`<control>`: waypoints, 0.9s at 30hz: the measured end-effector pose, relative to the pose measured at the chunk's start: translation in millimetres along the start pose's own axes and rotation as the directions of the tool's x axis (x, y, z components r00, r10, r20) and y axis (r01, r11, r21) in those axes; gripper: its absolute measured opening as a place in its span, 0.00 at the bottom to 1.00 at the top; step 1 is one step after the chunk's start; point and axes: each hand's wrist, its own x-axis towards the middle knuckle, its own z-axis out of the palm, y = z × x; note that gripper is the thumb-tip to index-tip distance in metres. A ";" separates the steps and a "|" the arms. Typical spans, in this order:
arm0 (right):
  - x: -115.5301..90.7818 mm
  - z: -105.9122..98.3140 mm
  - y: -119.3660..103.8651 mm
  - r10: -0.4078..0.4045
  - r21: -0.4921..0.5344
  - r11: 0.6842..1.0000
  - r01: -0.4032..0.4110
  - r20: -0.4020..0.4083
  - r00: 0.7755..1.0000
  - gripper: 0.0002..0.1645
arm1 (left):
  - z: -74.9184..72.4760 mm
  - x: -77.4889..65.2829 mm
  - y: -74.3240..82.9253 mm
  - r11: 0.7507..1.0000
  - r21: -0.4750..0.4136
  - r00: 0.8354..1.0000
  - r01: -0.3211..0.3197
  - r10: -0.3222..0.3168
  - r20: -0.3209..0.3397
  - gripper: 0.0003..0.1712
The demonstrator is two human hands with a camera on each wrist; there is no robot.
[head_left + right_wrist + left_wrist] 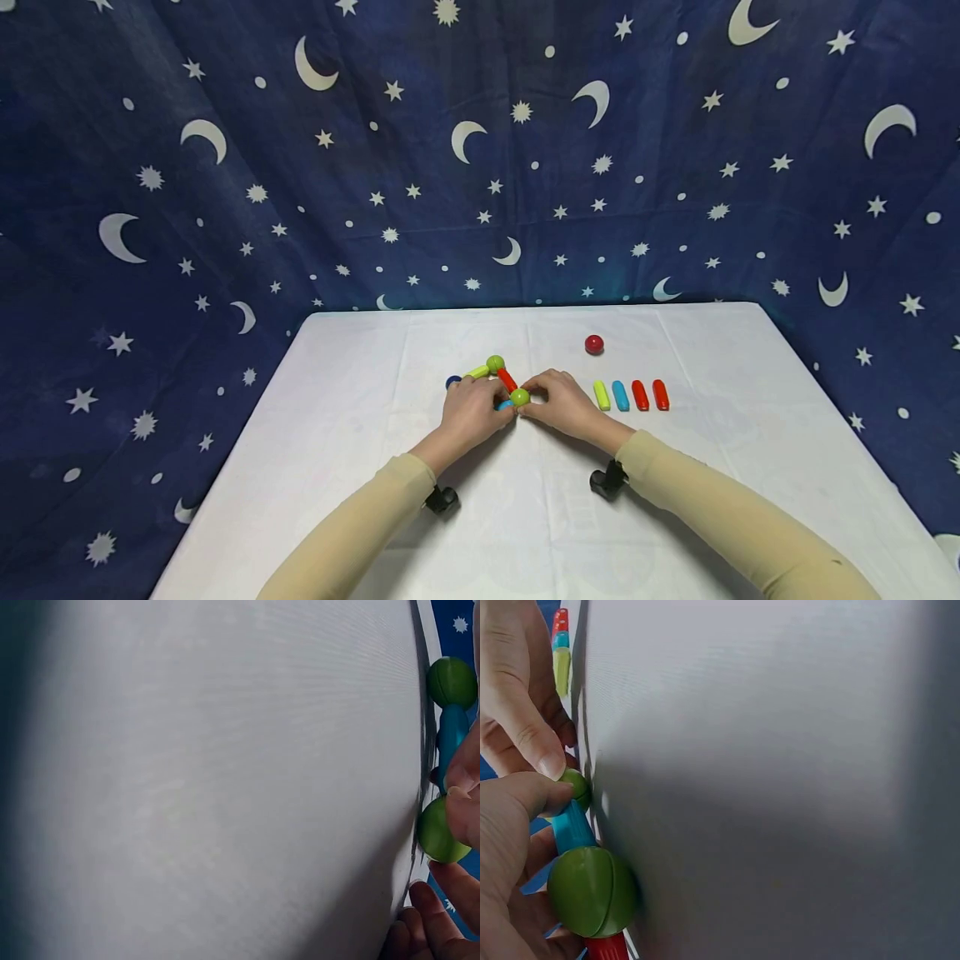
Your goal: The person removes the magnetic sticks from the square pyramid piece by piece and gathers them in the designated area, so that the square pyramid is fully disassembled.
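Observation:
In the head view my right hand (pixel 558 404) pinches a green ball (pixel 520 397) between thumb and fingers. My left hand (pixel 472 408) holds a blue rod (pixel 504 405) whose end meets that ball. A red rod (pixel 507 381) runs from the same ball up to another green ball (pixel 495 363), joined to a yellow-green rod (pixel 478 372). Past the left knuckles a dark blue ball (pixel 452 381) peeks out. The left wrist view shows a further green ball (pixel 591 891) at the blue rod's other end, with a red rod (pixel 607 947) beyond. My left palm hides part of the structure.
Right of my hands lie a yellow-green rod (pixel 602 396), a blue rod (pixel 620 396) and two red rods (pixel 640 396) in a row. Behind them sits a red ball (pixel 594 344). A white cloth covers the table (pixel 360 358); a star-patterned curtain (pixel 420 158) hangs behind.

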 end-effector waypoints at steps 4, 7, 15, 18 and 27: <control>1.4 -0.9 -0.1 0.011 -0.011 1.000 -0.011 0.000 1.000 0.24 | 0.1 0.5 0.3 1.000 -0.005 1.000 -0.001 0.001 0.004 0.08; 1.7 -1.6 -0.5 0.016 -0.007 1.000 -0.016 -0.001 1.000 0.24 | 0.4 0.6 0.4 1.000 -0.005 1.000 -0.006 0.006 0.002 0.08; 2.4 -1.4 -1.8 0.021 0.006 1.000 -0.021 0.011 1.000 0.22 | 2.9 -0.7 -0.1 0.999 0.036 1.000 -0.025 0.025 0.008 0.12; 3.2 -1.6 -1.9 0.032 0.011 0.999 -0.032 0.015 0.999 0.22 | 1.6 -2.3 -0.5 0.998 0.041 0.999 -0.038 0.038 0.015 0.11; 4.7 -8.7 2.0 0.045 0.019 0.999 -0.046 0.031 0.999 0.22 | -3.4 -9.5 -3.8 0.997 0.032 0.996 -0.067 0.065 0.062 0.12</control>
